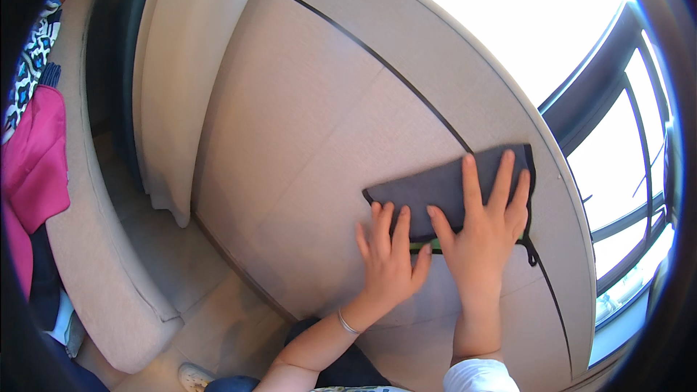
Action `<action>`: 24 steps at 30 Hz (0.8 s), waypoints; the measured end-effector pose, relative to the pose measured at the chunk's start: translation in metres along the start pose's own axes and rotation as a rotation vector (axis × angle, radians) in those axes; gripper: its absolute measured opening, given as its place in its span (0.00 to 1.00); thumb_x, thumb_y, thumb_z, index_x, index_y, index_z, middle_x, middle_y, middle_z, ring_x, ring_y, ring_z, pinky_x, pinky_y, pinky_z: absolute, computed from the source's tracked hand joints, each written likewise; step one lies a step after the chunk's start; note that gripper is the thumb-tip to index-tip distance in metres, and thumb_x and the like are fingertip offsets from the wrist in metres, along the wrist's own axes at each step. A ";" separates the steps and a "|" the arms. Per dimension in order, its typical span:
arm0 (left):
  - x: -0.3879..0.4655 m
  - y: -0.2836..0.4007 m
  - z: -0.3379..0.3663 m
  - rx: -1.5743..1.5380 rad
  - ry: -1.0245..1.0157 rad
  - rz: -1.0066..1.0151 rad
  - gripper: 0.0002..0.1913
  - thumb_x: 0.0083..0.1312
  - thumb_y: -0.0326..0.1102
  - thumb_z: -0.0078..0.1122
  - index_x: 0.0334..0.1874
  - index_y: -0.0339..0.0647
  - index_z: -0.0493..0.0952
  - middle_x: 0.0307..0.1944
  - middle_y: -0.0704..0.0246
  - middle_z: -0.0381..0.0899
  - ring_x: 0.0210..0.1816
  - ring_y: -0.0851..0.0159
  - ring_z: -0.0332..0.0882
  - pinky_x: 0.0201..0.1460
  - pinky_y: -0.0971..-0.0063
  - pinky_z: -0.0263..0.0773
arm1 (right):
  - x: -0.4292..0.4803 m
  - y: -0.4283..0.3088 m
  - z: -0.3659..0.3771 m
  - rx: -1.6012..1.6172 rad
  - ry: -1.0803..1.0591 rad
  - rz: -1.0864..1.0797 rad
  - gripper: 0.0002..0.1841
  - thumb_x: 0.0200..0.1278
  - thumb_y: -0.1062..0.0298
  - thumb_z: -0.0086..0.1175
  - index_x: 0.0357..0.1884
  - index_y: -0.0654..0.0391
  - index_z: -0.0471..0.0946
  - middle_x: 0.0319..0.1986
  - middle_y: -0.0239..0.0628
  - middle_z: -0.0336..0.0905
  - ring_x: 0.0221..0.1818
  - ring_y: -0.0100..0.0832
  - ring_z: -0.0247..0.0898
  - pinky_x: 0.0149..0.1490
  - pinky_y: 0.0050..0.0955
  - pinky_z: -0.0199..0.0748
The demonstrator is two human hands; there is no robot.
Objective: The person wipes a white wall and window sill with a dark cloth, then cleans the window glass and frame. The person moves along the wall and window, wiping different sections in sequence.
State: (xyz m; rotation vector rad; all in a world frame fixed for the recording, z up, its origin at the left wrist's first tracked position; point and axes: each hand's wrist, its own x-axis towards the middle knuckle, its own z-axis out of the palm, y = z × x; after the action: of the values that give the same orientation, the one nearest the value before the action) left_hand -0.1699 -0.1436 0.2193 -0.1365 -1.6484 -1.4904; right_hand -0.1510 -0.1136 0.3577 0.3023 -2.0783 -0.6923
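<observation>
A folded dark grey cloth (pixel 430 190) with black edging lies flat on the beige panelled surface (pixel 305 136) below the window. A strip of green (pixel 434 244) shows along its near edge, and a small black loop (pixel 532 256) hangs at its lower right corner. My right hand (pixel 484 218) lies flat on the cloth's right part, fingers spread. At the cloth's lower left edge is my left hand (pixel 389 261), its fingertips touching the cloth and its fingers apart. A thin silver bracelet (pixel 347 322) circles the left wrist.
A bright window (pixel 615 185) with dark frames stands along the right. A pale curtain (pixel 179 65) hangs at upper left. Further left, pink fabric (pixel 38 158) and patterned clothing (pixel 35 60) lie over a beige upholstered edge (pixel 103 261). Tiled floor (pixel 218 310) shows below.
</observation>
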 end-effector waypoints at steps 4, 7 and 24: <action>0.028 -0.018 -0.006 0.031 0.077 -0.061 0.31 0.63 0.41 0.53 0.65 0.28 0.62 0.70 0.43 0.49 0.72 0.40 0.45 0.67 0.35 0.32 | 0.033 -0.029 0.009 0.064 0.086 -0.090 0.38 0.45 0.54 0.67 0.64 0.41 0.69 0.69 0.51 0.51 0.64 0.56 0.52 0.57 0.45 0.58; 0.048 -0.047 -0.018 0.062 0.133 -0.133 0.29 0.65 0.39 0.50 0.65 0.28 0.61 0.71 0.45 0.49 0.73 0.39 0.43 0.68 0.36 0.32 | 0.060 -0.054 0.026 0.165 0.152 -0.181 0.36 0.48 0.53 0.66 0.63 0.48 0.69 0.69 0.50 0.51 0.65 0.52 0.52 0.59 0.46 0.55; 0.034 -0.125 -0.050 0.011 0.102 -0.357 0.33 0.71 0.42 0.42 0.71 0.26 0.48 0.73 0.42 0.36 0.74 0.39 0.36 0.74 0.54 0.37 | -0.062 -0.099 0.079 0.735 -0.212 -0.351 0.27 0.52 0.71 0.56 0.57 0.63 0.68 0.64 0.59 0.59 0.63 0.52 0.60 0.60 0.44 0.62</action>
State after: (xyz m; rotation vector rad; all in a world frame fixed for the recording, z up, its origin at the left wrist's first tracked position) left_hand -0.2402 -0.2353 0.1420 0.2490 -1.6577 -1.7202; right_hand -0.1853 -0.1369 0.2230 1.0608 -2.4517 -0.1233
